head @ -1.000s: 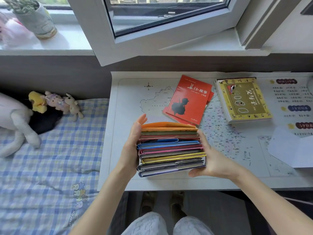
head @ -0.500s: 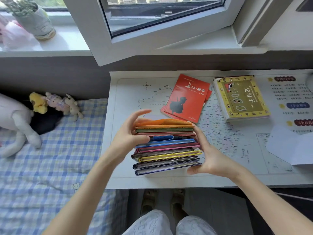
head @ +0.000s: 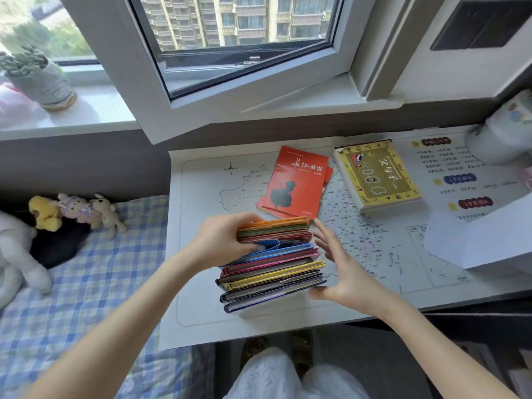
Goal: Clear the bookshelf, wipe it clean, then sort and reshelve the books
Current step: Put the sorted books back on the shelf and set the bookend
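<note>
Curled now, no longer flat, over the top books of the stack (head: 276,269) with the left hand (head: 221,240), thumb wedged in; right hand (head: 342,272) spread loose just beside (thumb perhaps touching); lengthwise between both on the desk (head: 201,312)

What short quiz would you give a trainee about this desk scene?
1. True or false: the red booklet lies beside the yellow book, not on it.
2. Which hand grips the upper books of the colourful book stack? A left, B right, C neither.
3. Fill in: the desk mat is printed with a ____.
Key: 1 true. 2 A: the left hand grips them; the right hand has straight fingers beside the stack. 3 map.
</note>
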`<state>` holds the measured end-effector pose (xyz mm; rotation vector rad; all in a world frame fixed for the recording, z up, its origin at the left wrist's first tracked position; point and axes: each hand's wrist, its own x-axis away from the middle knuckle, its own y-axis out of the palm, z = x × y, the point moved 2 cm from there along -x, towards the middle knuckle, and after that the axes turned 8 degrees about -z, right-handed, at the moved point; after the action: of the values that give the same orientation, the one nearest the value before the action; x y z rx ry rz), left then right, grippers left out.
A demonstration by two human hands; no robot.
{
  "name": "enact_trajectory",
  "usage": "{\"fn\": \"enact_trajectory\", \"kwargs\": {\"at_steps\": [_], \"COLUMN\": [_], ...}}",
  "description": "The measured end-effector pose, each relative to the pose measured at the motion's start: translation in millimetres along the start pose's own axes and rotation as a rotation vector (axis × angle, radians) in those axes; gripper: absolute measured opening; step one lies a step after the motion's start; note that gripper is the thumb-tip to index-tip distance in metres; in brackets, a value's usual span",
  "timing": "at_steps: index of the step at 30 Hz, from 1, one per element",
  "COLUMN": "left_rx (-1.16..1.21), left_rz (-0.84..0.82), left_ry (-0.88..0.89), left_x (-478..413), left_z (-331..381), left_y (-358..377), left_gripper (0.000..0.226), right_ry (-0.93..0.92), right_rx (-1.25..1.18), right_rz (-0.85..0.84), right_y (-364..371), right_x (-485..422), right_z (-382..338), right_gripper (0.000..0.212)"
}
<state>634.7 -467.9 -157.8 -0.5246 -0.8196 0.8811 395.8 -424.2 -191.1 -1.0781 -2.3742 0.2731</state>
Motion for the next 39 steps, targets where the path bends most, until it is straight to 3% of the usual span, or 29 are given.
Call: {"fn": "enact_trajectory", "kwargs": {"at_steps": [6, 11, 14, 18, 23, 29, 33, 36, 39], "left_rx": [-0.052, -0.089, -0.138, -0.166, -0.174, -0.145, -0.132, -0.064, 0.018], "left_rz": [-0.062, -0.053, -0.031, -0.082, -0.193, -0.200, -0.191, -0.150, -0.068], "left_ry": [-0.016, -0.007, 0.011, 0.038, 0.064, 0.066, 0.070, 0.042, -0.007], "left_x": [-3.4, -8.8, -11.8, -19.1, -32.6, -37.9, -38.0, -41.8, -39.9], "left_z": [2.0, 0.2, -1.4, -4.5, -8.0, -12.0, -12.1, -14.0, -17.8], "left_y": [-1.5, -2.2, -3.4, -10.4, -25.1, -30.3, -30.9, -33.2, -31.5], "left_gripper": [0.034, 0.030, 0.028, 0.030, 0.036, 0.037, 0.037, 0.037, 0.036], "right_ry": [-0.008, -0.381, -0.536, -0.588, -0.371, -0.053, 0.067, -0.116, -0.314], "right_rx": [0.225, 0.501, 0.684, 0.915, 1.063, 1.080, 1.070, 1.247, 1.305], "right_rz": [-0.018, 0.297, 0.229, 0.080, 0.045, -0.069, -0.070, -0.112, -0.140], "right_y": [-17.4, -24.4, -7.7, 7.8, 8.2, -2.5, -2.2, 2.4, 3.9], "right_x": [12.3, -1.7, -20.3, -45.4, -57.9, -57.4, -58.2, -64.8, -67.6], "right_z": [-25.3, -55.0, -69.6, -74.4, -68.0, -91.3, -88.9, -87.5, -77.3], "right_gripper": [0.098, 0.035, 0.021, 0.029, 0.014, 0.033, 0.047, 0.051, 0.042]}}
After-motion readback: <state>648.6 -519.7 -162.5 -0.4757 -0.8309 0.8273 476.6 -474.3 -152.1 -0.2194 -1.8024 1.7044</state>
